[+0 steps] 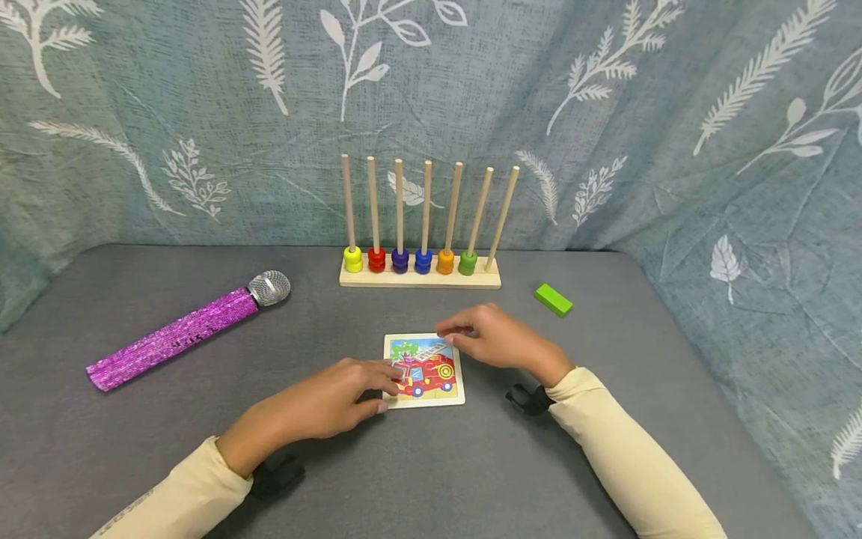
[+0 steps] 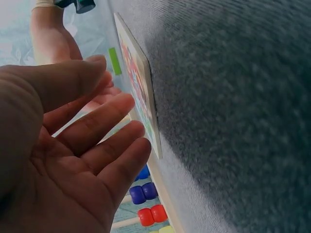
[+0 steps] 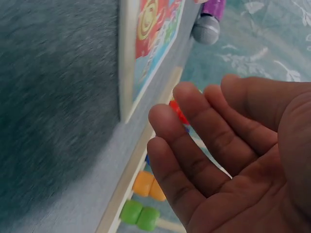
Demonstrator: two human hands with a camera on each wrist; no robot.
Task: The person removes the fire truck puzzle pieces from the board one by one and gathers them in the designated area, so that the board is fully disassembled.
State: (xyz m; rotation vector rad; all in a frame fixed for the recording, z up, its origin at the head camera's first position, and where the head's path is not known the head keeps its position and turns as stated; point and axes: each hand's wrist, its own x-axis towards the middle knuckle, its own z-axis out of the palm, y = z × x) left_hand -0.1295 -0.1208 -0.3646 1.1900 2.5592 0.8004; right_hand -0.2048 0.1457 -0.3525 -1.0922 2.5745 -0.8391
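A fire-engine picture puzzle [image 1: 434, 380] is found flat on the bench [image 1: 431, 479], between both hands; being nearly square, it is given no marked long axis. Its left edge is overlapped by the left hand [image 1: 323, 400], judged nearer; its far right corner is met by the right hand [image 1: 501, 337]. On both, the fingers are loosely extended, slightly spread, pinching nothing; contact cannot be confirmed. Open room is noted along the near edge; the far side is bounded by a bead-peg stand [image 1: 417, 281].
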